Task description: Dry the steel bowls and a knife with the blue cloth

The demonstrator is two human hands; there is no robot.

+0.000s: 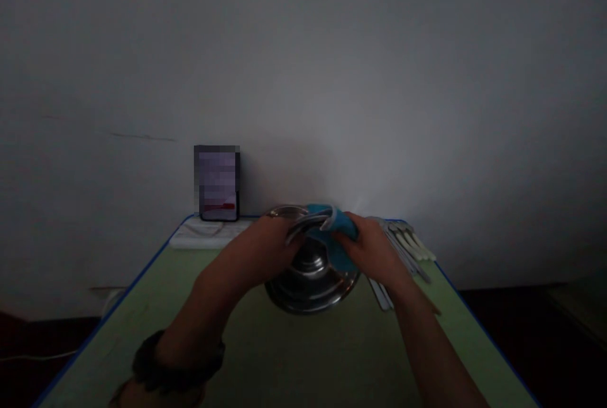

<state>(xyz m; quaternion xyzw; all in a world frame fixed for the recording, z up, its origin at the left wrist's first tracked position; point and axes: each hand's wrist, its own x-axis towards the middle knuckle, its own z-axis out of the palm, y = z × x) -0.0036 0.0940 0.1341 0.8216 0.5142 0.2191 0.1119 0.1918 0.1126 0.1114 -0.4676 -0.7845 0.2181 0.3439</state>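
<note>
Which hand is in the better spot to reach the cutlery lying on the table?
Probably the right hand: it's close beside that cutlery, though it's holding the blue cloth. The left hand is farther away.

no lettering or number can be read. on the phone (219, 217) near the far left corner of the desk (308, 357), the screen (217, 174) is blurred into blocks, its red strip (220, 206) illegible.

Green table (303, 357) — metal bowl (308, 299), cutlery (411, 245)
</note>
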